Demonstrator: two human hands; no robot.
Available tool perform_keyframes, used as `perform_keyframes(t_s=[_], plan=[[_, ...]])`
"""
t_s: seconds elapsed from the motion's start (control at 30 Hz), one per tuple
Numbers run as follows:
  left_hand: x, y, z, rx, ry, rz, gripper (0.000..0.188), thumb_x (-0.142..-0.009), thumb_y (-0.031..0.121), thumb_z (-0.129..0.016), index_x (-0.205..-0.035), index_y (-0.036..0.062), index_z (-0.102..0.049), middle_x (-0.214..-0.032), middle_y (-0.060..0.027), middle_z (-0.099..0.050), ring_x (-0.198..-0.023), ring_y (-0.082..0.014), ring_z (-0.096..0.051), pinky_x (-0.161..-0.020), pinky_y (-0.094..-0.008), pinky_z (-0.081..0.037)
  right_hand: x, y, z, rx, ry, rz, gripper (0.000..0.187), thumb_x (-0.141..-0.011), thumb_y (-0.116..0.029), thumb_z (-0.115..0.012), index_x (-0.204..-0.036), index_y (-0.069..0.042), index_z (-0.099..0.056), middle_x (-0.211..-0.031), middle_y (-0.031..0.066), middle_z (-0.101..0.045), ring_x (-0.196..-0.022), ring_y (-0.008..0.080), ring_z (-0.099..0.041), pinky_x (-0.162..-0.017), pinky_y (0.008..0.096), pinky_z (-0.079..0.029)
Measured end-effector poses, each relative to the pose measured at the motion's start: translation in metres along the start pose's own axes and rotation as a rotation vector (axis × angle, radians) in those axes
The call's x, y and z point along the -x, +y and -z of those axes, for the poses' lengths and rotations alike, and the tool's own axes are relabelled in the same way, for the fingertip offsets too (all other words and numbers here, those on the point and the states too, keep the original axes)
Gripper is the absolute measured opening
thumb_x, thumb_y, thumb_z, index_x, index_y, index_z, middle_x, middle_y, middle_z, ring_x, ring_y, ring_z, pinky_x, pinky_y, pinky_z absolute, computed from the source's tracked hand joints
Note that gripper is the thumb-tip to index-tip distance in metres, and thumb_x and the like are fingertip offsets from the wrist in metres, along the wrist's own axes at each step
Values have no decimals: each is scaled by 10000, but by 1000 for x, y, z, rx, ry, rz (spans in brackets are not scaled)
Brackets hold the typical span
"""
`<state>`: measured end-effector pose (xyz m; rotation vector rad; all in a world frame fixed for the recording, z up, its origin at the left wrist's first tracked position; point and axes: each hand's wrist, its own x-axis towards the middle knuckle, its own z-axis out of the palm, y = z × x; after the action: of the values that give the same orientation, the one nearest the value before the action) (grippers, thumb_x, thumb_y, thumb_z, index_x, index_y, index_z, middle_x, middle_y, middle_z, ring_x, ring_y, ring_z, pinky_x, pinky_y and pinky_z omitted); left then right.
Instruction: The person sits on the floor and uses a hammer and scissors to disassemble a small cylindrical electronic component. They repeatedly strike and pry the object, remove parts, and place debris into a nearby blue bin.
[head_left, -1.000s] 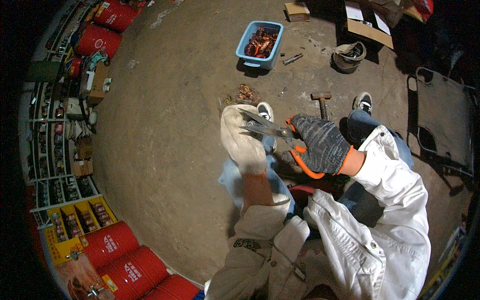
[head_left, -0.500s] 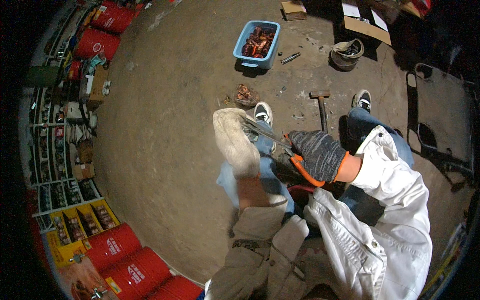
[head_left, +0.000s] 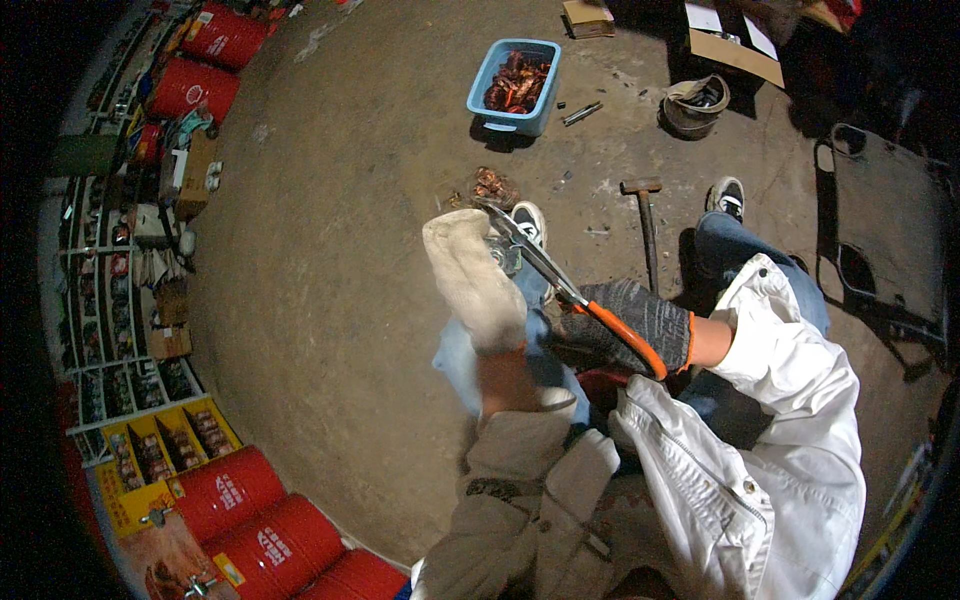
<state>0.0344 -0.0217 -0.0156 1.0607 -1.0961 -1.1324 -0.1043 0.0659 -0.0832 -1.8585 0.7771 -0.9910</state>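
My right hand [head_left: 622,325], in a dark grey knitted glove with an orange cuff, is closed around long-nosed pliers [head_left: 545,265] with orange handles. The long metal jaws point up and left, their tips beside the top of my left hand [head_left: 470,262]. That hand wears a cream glove and is curled around a small metallic part [head_left: 505,255], mostly hidden and too unclear to name. Just beyond the left shoe [head_left: 528,225] lies a heap of copper-coloured scraps [head_left: 492,187]. A hammer [head_left: 647,225] rests on the floor between my feet.
Farther ahead stand a blue tub [head_left: 545,112] of copper-coloured pieces, a bucket [head_left: 692,118] and an open cardboard box [head_left: 735,60]. Red drums [head_left: 270,545] and stocked shelves [head_left: 100,250] line the left. A dark flat panel [head_left: 890,220] lies at right.
My right hand has dropped slightly and turned, so more of an orange handle shows. The pliers' jaws have swung up past the left glove. My left hand has barely shifted.
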Motion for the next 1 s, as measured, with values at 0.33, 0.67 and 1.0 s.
perform_keyframes(t_s=[0.33,0.67,1.0], plan=[[-5,-32,20,490,-273,139,260,-946,258,-437,-1046,22,-481,-958,-83,-512,-854,-148,-511,-764,-270,-449,-9,-34,16,146,138,-408,424,-767,-247,-626,-1113,-12,-551,-993,186,-608,-862,368,-599,-742,410,-489],[-11,-35,16,1007,-261,544,185,-961,220,-418,-941,55,-500,-852,-38,-516,-756,-145,-525,-738,-302,-459,-24,-36,35,662,302,-311,584,-683,-325,-701,-1116,26,-527,-1009,238,-581,-912,388,-582,-789,434,-482],[-1,-11,9,151,-149,214,196,-937,185,-398,-809,58,-475,-765,-28,-457,-666,-97,-472,-650,-241,-470,-26,-48,28,451,82,-496,432,-790,-305,-598,-1079,13,-559,-812,211,-623,-765,371,-619,-670,422,-496]])
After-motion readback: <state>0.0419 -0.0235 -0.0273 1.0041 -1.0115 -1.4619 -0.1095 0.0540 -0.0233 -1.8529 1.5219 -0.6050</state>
